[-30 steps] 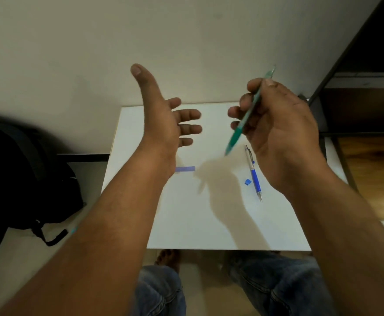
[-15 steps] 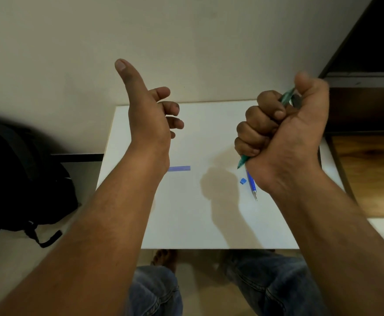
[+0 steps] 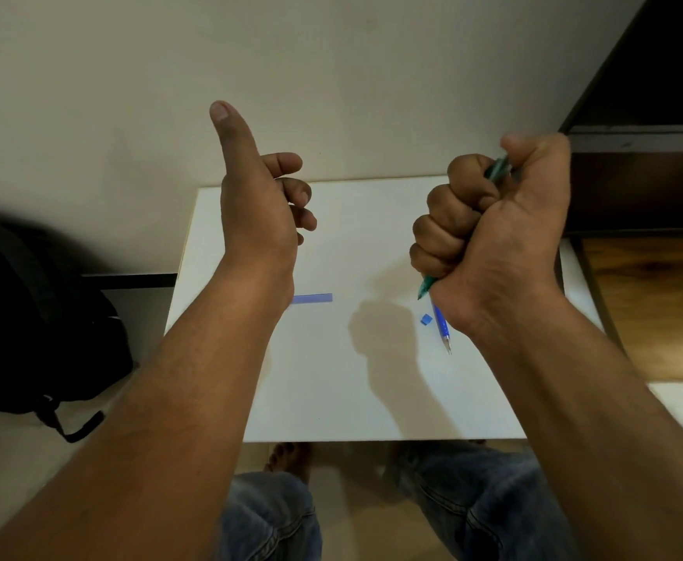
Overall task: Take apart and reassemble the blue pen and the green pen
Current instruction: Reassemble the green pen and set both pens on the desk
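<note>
My right hand [image 3: 489,236] is a closed fist around the green pen [image 3: 498,168], held above the white table [image 3: 331,378]. The pen's top pokes out by the thumb and its tip shows below the little finger. The blue pen [image 3: 442,329] lies on the table under that fist, mostly hidden, tip pointing toward me. My left hand [image 3: 255,204] is raised at the left with the thumb up and the fingers loosely curled, holding nothing.
A blue strip [image 3: 313,298] lies on the table beside my left wrist. A small blue square piece [image 3: 426,318] rests left of the blue pen. A black backpack [image 3: 28,325] sits on the floor at the left. A dark shelf [image 3: 639,188] stands at the right.
My right hand went from a fingertip hold on the green pen to a full fist around it. My left hand's fingers curled in, thumb staying up.
</note>
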